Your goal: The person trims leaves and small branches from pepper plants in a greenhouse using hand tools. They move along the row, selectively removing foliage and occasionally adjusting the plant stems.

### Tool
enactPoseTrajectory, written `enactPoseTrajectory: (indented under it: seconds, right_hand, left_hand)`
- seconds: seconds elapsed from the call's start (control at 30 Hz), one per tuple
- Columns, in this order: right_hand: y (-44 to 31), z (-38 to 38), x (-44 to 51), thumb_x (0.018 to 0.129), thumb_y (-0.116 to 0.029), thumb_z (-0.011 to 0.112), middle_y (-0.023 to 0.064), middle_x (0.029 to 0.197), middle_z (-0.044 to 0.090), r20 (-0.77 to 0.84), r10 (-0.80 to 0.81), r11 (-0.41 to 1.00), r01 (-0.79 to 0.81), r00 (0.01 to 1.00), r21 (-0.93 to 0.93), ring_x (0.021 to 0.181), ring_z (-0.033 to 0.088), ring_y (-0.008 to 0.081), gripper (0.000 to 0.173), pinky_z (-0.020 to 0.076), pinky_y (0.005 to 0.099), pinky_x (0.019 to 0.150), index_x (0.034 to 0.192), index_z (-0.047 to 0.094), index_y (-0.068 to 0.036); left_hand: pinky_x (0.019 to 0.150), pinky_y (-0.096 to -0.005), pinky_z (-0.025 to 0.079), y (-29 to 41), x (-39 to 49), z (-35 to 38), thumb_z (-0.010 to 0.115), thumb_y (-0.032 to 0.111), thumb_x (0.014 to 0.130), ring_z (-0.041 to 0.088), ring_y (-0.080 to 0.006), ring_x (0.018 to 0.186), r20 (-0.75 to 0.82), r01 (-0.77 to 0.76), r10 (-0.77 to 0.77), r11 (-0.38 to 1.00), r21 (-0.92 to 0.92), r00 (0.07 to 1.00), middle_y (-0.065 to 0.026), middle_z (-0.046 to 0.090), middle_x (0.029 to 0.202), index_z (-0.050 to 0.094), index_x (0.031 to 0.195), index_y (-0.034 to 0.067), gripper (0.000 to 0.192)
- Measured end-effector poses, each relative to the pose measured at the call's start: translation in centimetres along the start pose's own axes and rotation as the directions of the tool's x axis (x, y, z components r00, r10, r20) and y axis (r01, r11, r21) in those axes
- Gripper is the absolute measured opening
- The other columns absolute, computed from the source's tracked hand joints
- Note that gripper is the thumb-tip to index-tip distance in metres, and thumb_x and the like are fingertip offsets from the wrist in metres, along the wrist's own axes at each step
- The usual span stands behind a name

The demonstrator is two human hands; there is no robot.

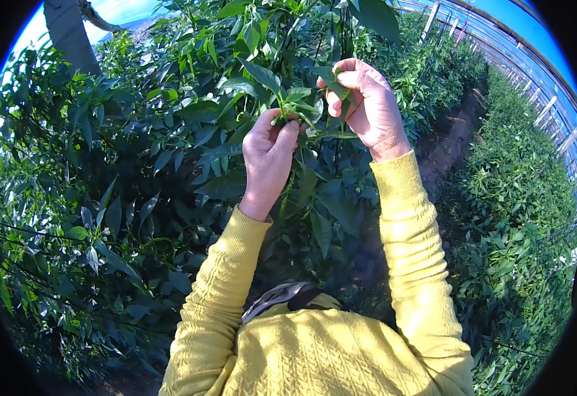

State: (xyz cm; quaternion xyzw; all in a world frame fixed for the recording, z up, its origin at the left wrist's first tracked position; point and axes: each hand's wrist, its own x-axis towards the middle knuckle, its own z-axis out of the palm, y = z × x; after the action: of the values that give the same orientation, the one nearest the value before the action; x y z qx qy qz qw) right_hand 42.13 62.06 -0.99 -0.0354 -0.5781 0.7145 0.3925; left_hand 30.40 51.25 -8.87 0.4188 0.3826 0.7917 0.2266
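My left hand [271,161] pinches a green shoot [288,106] of a pepper plant between thumb and fingertips. Small leaves rise above the grip, and a white flower [310,132] sits just to its right. Higher and to the right, my right hand [367,101] has thumb and index finger closed on a green leaf [337,88]. The other fingers of that hand are curled, partly behind leaves. The hands are apart, both at the upper part of the leafy plant. Below my left hand, a slender green pepper [283,205] seems to hang among the leaves.
Dense pepper plants [120,237] fill the left side. A concrete post [70,37] stands at the upper left. On the right, a dirt path [449,143] runs beside another plant row [516,208], under a frame with posts. Thin dark lines cross the foliage.
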Motion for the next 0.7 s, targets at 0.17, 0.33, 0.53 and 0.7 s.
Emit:
enactPoseTrajectory:
  seconds: [0.17,0.33,0.53,0.7]
  right_hand:
    - [-0.8,0.4,-1.2,0.084,-0.008,0.055,0.0063,0.072,0.058,0.024,0.067,0.994,-0.064,0.997,-0.087,0.05,0.055,0.0113,0.013,0.0465,0.0231,0.046,0.094,0.052,0.0]
    - [-2.5,-0.3,-5.2,0.086,-0.003,0.05,0.0101,0.108,0.061,0.059,-0.195,0.716,0.184,0.979,-0.674,0.052,0.051,0.004,0.007,0.0453,0.0185,0.048,0.089,0.054,0.002]
    - [-2.3,-10.6,-16.9,0.083,-0.001,0.054,0.0083,0.09,0.062,-0.448,-0.153,0.483,-0.329,0.881,-0.812,0.061,0.055,0.0124,0.014,0.0477,0.0268,0.057,0.097,0.056,-0.001]
    - [6.0,-12.7,-23.7,0.074,-0.005,0.064,0.0165,0.096,0.063,-0.486,0.159,0.119,-0.506,0.859,-0.854,0.087,0.063,0.0257,0.033,0.0486,0.0332,0.075,0.105,0.057,0.002]
  left_hand:
    - [0.051,-0.0191,0.043,0.6,2.4,-0.1,0.06,0.011,0.088,0.052,-0.0035,0.056,0.029,0.18,-0.191,0.959,0.219,0.981,-0.0004,0.063,0.076,0.061,0.097,0.001,0.013]
    - [0.047,-0.0222,0.041,2.1,5.0,0.8,0.062,0.012,0.084,0.049,-0.0044,0.05,0.461,-0.191,-0.217,0.7,0.688,0.861,0.0018,0.058,0.064,0.065,0.089,0.003,0.011]
    - [0.056,-0.025,0.047,8.4,-0.5,-2.9,0.06,0.006,0.084,0.057,-0.0114,0.06,0.284,-0.114,-0.146,0.676,0.728,0.948,-0.0077,0.061,0.075,0.059,0.096,-0.003,0.016]
    - [0.06,-0.0289,0.049,5.9,-6.0,-1.2,0.064,0.005,0.081,0.064,-0.0202,0.068,0.641,0.013,-0.326,0.897,0.442,0.695,-0.0123,0.062,0.077,0.058,0.09,-0.002,0.013]
